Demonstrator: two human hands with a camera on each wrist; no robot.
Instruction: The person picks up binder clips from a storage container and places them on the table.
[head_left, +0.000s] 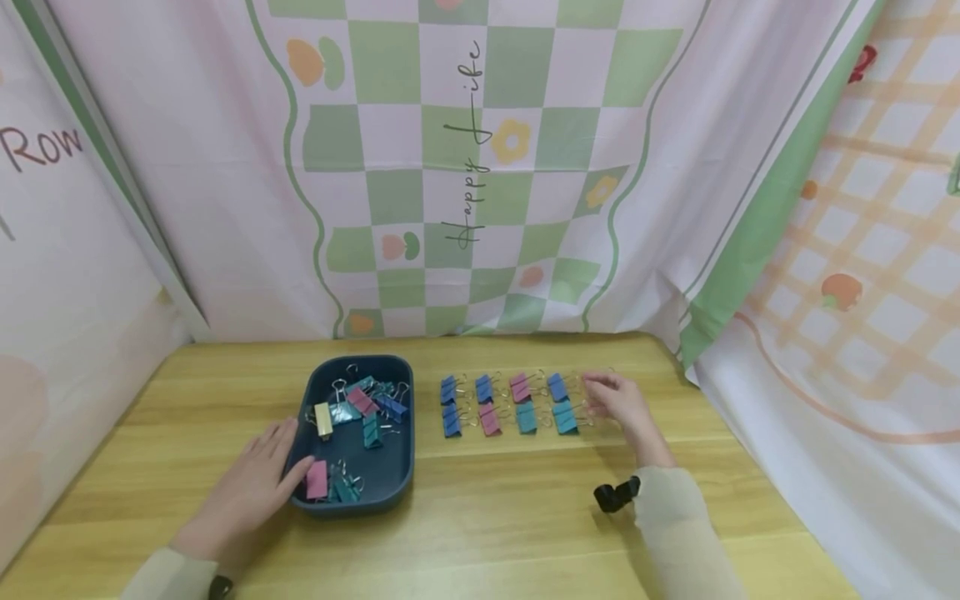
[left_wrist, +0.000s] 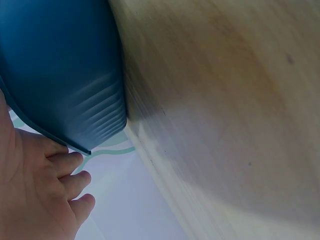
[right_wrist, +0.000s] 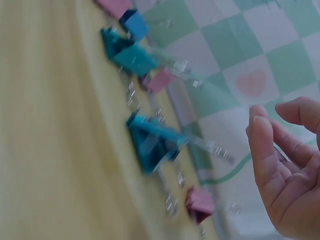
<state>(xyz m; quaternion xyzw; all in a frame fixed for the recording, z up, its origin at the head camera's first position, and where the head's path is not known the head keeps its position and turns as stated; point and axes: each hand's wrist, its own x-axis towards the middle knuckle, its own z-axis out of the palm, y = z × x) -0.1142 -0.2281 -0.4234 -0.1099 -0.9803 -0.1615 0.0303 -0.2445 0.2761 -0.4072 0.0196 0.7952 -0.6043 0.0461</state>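
My left hand [head_left: 251, 479] rests against the left side of a dark blue tray [head_left: 390, 483], its thumb over the rim and its fingers along the outer wall. In the left wrist view, the fingertips [left_wrist: 82, 180] extend past the tray's rim. My right hand [head_left: 618, 404] is at the right end of two rows of binder clips, fingers loosely bent with nothing between them. A pink binder clip [right_wrist: 199, 204] stands near it in the right wrist view; the hand hides that clip in the head view. Beside the hand are a teal clip [head_left: 566, 418] and a blue clip [head_left: 557, 387].
Several loose binder clips lie in the tray, among them a yellow one [head_left: 323, 421] and a pink one [head_left: 317, 480]. Further left, the rows begin with blue clips [head_left: 448, 390]. A patterned curtain [head_left: 450, 275] hangs along the back edge of the wooden table [head_left: 480, 533].
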